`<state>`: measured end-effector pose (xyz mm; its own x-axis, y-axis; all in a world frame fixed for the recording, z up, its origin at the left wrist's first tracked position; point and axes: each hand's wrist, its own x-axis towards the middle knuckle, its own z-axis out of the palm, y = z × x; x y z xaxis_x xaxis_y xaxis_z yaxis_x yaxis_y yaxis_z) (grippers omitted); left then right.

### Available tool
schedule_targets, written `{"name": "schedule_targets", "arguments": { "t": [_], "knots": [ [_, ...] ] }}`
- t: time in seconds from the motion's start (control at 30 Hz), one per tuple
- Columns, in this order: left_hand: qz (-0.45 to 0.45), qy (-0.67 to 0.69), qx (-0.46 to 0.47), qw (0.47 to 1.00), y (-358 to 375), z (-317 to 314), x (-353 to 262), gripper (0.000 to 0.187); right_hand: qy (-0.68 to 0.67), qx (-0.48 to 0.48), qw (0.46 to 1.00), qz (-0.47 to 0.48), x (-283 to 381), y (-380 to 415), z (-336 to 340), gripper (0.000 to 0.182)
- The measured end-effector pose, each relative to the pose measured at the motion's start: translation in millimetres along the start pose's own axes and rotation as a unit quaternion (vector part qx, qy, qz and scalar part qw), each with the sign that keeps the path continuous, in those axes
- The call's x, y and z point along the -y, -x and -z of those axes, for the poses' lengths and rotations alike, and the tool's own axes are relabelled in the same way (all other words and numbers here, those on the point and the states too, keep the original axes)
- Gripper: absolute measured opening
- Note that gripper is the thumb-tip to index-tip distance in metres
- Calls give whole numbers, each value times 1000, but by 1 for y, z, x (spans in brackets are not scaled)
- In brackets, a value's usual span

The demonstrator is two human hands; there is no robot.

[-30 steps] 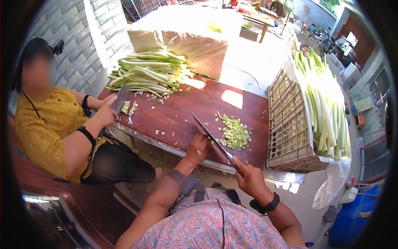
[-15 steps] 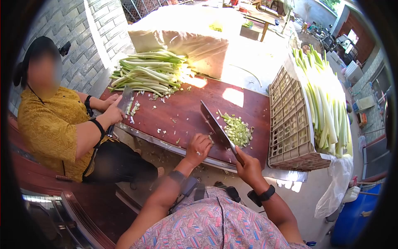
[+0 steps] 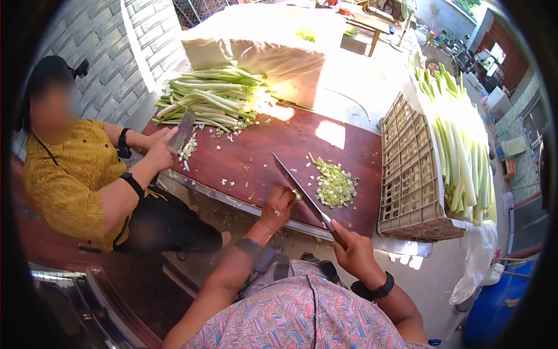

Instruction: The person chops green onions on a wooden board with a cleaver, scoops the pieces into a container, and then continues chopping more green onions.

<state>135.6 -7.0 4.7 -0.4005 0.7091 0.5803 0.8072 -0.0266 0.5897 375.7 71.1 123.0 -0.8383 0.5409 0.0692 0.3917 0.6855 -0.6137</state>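
Note:
My right hand is closed round the handle of a kitchen knife. Its long blade slants up and left over the red-brown tabletop, seen nearly edge-on. Just left of the blade, my left hand has its fingers curled near the table's front edge. A short pale-green scallion piece shows at its fingertips, beside the blade; the rest is hidden by the fingers. Right of the knife lies a heap of chopped scallion. White bits stick to my left hand.
A co-worker in a yellow shirt sits at left, holding a cleaver over cut pieces. Whole scallions are piled at the table's far left. A plastic crate stands at right with upright scallions beside it.
My knife has dropped at the tip and turned from showing its broad face to nearly edge-on. My right hand has shifted slightly right and down. The co-worker's cleaver has moved up and right.

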Motion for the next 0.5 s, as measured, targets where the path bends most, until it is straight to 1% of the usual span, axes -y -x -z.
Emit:
{"name": "schedule_targets", "arguments": {
  "t": [0.13, 0.2, 0.33, 0.4, 0.43, 0.5],
  "knots": [
    [-3, 5, -9, 1000, -1, 1, -5, 12, 12, 15, 1000, -1, -3, -6, -8, 58],
    [-2, -7, 1, 1000, -1, 1, -3, 12, 30, -10, 999, 40, -10, -20, -25, 55],
    [3, -14, 18, 1000, -1, 2, -4, 12, 29, 0, 999, 24, -11, -47, -42, 55],
    [7, -5, 13, 1000, 0, 2, -5, 12, -7, -8, 1000, 3, -11, -50, -42, 55],
    [11, 5, 9, 1000, -1, 1, -6, 12, -8, -10, 1000, 2, -12, -47, -41, 55],
    [15, 12, 3, 1000, 0, 0, -8, 13, -49, -29, 998, 7, -18, -39, -36, 55]
  ]
}}
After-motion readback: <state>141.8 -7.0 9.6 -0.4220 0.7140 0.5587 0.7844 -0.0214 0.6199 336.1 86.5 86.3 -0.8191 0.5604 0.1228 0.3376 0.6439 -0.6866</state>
